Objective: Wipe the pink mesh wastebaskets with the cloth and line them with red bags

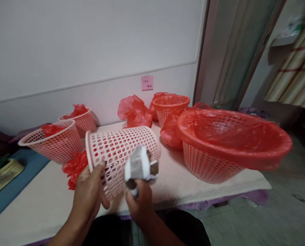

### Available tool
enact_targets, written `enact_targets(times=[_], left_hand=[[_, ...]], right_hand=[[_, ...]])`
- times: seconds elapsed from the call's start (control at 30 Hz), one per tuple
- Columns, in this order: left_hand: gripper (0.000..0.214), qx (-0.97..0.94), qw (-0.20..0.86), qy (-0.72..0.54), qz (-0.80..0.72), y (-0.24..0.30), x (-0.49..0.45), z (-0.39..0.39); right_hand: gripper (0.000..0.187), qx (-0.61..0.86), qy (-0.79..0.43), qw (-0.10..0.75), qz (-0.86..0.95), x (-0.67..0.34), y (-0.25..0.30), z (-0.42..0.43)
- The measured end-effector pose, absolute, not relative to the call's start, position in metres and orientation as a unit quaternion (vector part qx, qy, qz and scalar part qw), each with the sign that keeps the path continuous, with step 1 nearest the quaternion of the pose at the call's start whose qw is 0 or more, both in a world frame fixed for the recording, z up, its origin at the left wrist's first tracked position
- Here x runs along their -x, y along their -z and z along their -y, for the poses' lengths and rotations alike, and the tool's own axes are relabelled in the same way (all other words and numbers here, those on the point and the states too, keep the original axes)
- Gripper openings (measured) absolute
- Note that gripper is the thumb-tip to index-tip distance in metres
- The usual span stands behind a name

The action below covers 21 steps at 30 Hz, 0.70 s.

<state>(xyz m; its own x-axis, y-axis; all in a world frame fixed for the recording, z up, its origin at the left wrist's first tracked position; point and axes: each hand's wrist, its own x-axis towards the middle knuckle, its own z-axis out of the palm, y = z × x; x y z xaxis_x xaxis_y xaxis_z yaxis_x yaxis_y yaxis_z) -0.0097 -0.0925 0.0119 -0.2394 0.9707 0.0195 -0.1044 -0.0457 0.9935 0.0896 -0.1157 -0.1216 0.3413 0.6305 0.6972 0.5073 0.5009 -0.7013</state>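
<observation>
My left hand (pixel 89 186) grips the rim of a pink perforated plastic wastebasket (pixel 124 136), which is tipped on its side with its mouth to the left. Red shows through its holes. Crumpled red plastic (pixel 75 169) lies by the mouth; whether it is attached inside I cannot tell. My right hand (pixel 141 201) is closed around a bunched grey, white and brown striped cloth (pixel 138 164), held against or just in front of the basket's side. Motion blurs the cloth a little.
Two pink baskets (pixel 57 145) with red bags inside stand at the left. A large bag-lined basket (pixel 208 167), a smaller lined basket (pixel 165 116) and a red bag (pixel 137 114) stand right and behind. The white cloth-covered surface (pixel 173 188) ends near my knees; a wall (pixel 103 51) stands behind.
</observation>
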Motion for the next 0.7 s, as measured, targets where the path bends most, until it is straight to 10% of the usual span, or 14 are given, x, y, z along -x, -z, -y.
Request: enact_targets(times=[0.17,0.33,0.7], left_hand=[[0.011,-0.357,0.46,-0.605,-0.542,-0.022,0.001,0.095],[0.016,-0.335,0.499,-0.644,-0.473,-0.02,0.022,0.086],[0.03,-0.29,0.577,-0.613,-0.456,0.002,0.071,0.076]], right_hand=[[0.05,0.436,0.026,0.564,0.701,-0.064,0.125,0.136],[0.034,0.538,0.023,0.649,0.537,-0.091,0.132,0.109],[0.047,0.354,-0.49,0.775,0.185,-0.134,0.121,0.08]])
